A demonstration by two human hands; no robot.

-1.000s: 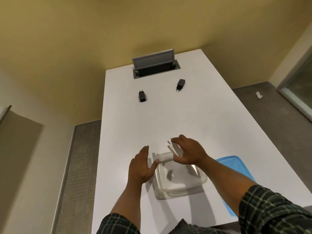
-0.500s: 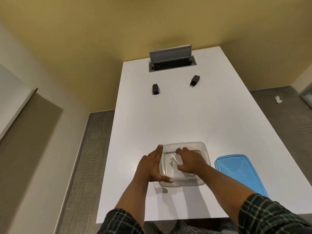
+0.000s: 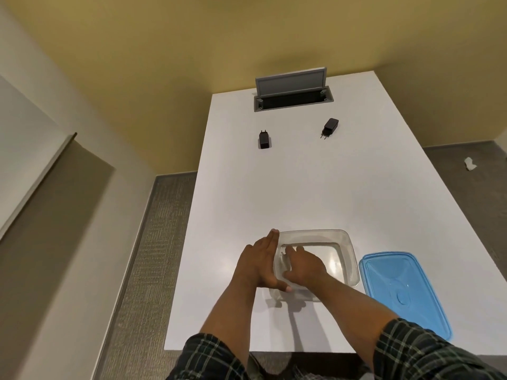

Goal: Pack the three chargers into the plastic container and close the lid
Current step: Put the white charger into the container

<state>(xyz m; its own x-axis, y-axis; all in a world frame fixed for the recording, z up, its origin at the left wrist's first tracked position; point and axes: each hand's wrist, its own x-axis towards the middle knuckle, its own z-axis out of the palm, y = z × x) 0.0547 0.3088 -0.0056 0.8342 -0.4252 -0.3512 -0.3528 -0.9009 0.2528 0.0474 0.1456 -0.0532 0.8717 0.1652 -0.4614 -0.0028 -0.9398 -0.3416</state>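
A clear plastic container (image 3: pixel 344 244) stands on the white table (image 3: pixel 315 193) near its front edge. My left hand (image 3: pixel 258 263) lies flat against the container's left wall, thumb on the near corner. My right hand (image 3: pixel 303 266) is down inside the container over a white charger (image 3: pixel 284 259), of which only the prongs and a sliver show; whether the fingers still grip it is hidden. Two black chargers lie far back on the table: one on the left (image 3: pixel 264 139), one on the right (image 3: pixel 330 126). The blue lid (image 3: pixel 397 292) lies flat to the container's right.
An open grey cable hatch (image 3: pixel 293 90) is set into the table's far end. Grey carpet surrounds the table, with a white scrap (image 3: pixel 469 163) on the floor at the right. A yellow wall stands behind.
My right hand has carried the white charger from above the container's rim down into it. My left hand has shifted up against the container's left wall.
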